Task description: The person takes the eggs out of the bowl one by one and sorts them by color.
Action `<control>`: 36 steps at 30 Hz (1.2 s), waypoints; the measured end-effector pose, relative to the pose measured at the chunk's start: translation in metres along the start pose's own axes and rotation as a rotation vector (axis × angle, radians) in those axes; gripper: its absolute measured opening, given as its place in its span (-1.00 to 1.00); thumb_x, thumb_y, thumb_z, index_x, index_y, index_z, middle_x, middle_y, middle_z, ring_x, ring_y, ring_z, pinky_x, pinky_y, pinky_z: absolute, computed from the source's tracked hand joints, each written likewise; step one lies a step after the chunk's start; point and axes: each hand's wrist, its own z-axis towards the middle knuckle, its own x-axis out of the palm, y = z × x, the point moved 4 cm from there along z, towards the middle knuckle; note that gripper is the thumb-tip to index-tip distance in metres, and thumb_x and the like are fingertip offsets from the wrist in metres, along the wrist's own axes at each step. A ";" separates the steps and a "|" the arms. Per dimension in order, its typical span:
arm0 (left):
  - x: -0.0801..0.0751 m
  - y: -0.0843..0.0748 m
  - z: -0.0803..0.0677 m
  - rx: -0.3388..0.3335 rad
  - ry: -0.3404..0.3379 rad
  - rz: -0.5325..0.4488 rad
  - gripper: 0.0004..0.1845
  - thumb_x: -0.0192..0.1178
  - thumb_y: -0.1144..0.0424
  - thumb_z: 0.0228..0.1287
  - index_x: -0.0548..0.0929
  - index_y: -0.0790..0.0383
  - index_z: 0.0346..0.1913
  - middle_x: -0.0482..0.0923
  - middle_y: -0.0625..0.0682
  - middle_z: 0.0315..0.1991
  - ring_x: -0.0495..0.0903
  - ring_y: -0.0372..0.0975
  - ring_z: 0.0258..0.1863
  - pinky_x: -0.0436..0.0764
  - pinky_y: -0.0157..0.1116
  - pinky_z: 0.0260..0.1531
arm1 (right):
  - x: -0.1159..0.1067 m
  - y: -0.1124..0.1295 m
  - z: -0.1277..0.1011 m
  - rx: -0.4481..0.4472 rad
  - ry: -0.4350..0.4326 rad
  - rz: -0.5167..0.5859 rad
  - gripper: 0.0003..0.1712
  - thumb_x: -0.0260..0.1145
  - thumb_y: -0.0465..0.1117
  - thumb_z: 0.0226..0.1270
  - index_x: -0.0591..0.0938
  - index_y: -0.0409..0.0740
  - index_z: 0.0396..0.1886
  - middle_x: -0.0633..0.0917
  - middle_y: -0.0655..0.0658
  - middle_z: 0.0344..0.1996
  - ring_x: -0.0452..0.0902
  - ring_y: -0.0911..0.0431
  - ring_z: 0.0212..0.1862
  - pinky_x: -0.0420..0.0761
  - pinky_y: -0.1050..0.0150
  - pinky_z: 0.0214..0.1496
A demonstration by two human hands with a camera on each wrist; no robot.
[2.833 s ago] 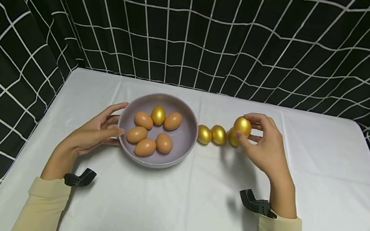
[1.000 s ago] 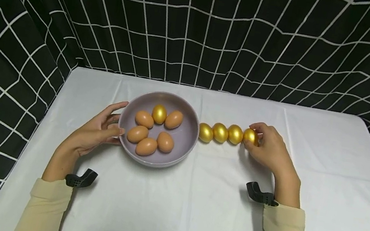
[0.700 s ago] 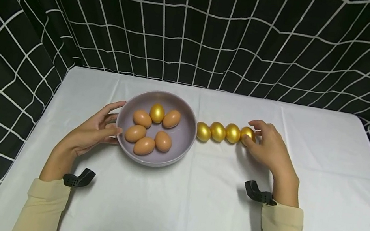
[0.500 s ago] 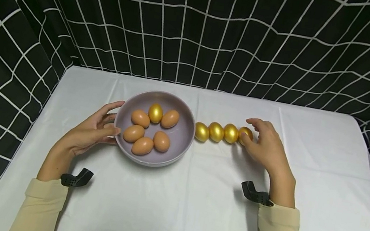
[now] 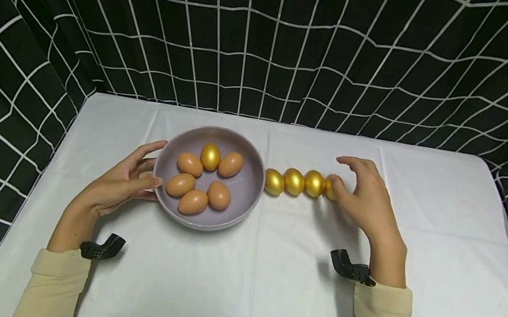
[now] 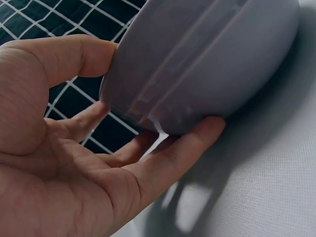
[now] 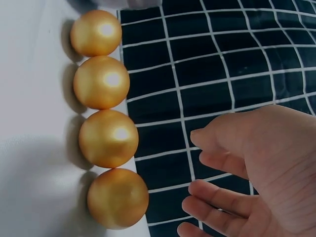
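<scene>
A grey bowl (image 5: 247,190) on the white table holds several brown eggs (image 5: 193,201) and one gold egg (image 5: 210,156). My left hand (image 5: 155,163) grips the bowl's left side. In the left wrist view the thumb of my left hand (image 6: 89,128) lies on the bowl (image 6: 207,59) wall and the fingers lie under it. Right of the bowl, several gold eggs (image 5: 294,181) lie in a touching row. My right hand (image 5: 349,181) hovers at the row's right end, partly covering the last egg (image 5: 330,189). In the right wrist view my right hand (image 7: 197,168) is loose, clear of that last egg (image 7: 117,197).
A white cloth (image 5: 263,291) covers the table. A black curtain with a white grid (image 5: 271,46) hangs behind it and down both sides. The table edges drop off at left and right. Black wrist mounts (image 5: 348,268) sit at both cuffs.
My right hand carried a gold egg down to the right end of the row, set it there and let go, its fingers now lifted off. The left hand stays on the bowl.
</scene>
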 end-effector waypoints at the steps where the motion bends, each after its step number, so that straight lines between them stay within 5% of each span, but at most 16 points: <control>1: 0.000 0.000 0.000 -0.001 -0.001 0.002 -0.09 0.20 0.42 0.50 -0.01 -0.10 0.72 0.09 0.33 0.62 0.59 -0.17 0.25 0.78 -0.19 0.08 | 0.000 0.001 0.000 -0.004 -0.001 0.000 -0.47 0.24 -0.08 0.53 0.57 -0.17 0.40 0.52 -0.39 0.37 0.43 -0.34 0.43 0.40 -0.33 0.44; 20: 0.000 0.000 0.001 0.005 0.003 0.007 -0.09 0.19 0.43 0.50 -0.02 -0.08 0.72 0.10 0.33 0.61 0.56 -0.13 0.28 0.77 -0.18 0.09 | 0.005 0.021 -0.002 -0.033 0.009 0.008 -0.48 0.28 -0.11 0.52 0.57 -0.14 0.40 0.52 -0.30 0.40 0.41 -0.26 0.48 0.38 -0.28 0.50; 28: -0.001 -0.001 0.004 -0.001 0.000 0.010 -0.10 0.19 0.42 0.50 0.00 -0.11 0.71 0.11 0.30 0.61 0.55 -0.09 0.30 0.77 -0.18 0.10 | 0.026 0.072 0.003 -0.244 -0.036 0.076 -0.54 0.36 -0.19 0.47 0.63 -0.15 0.32 0.63 -0.22 0.28 0.53 -0.13 0.37 0.48 -0.17 0.47; 36: -0.001 -0.001 0.001 0.001 0.009 -0.005 -0.10 0.18 0.44 0.50 0.00 -0.10 0.72 0.10 0.32 0.61 0.53 -0.07 0.31 0.76 -0.17 0.11 | 0.064 0.135 0.024 -0.382 0.191 0.027 -0.50 0.34 -0.16 0.47 0.61 -0.14 0.35 0.64 -0.16 0.25 0.61 -0.04 0.23 0.62 -0.05 0.34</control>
